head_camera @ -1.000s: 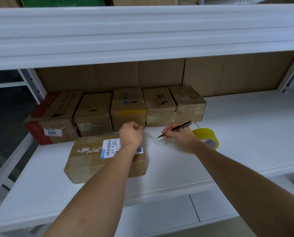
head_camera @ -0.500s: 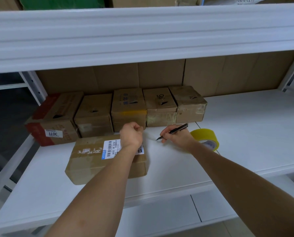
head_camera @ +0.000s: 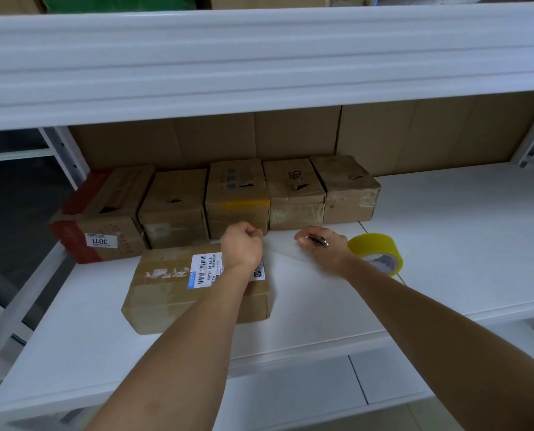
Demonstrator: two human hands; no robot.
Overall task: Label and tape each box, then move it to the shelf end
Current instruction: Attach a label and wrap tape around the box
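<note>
A flat brown box point(head_camera: 166, 293) with a white barcode label point(head_camera: 202, 270) lies on the white shelf point(head_camera: 446, 244). My left hand point(head_camera: 242, 247) is fisted over the box's far right corner and seems to pinch one end of a strip of clear tape point(head_camera: 285, 258). The strip stretches right toward my right hand point(head_camera: 324, 248). That hand rests low on the shelf and grips a black pen point(head_camera: 318, 241), mostly hidden in the fingers. A yellow tape roll point(head_camera: 376, 250) stands just to the right of that hand.
Several taped cardboard boxes point(head_camera: 236, 194) stand in a row against the cardboard back wall point(head_camera: 414, 132), the leftmost one red-edged. The upper shelf beam point(head_camera: 259, 57) hangs low overhead. A white upright post point(head_camera: 63, 150) bounds the left end.
My right hand has dropped toward the shelf and turned, so the pen that pointed up to the right now lies nearly flat in the fingers. My left hand has barely moved.
</note>
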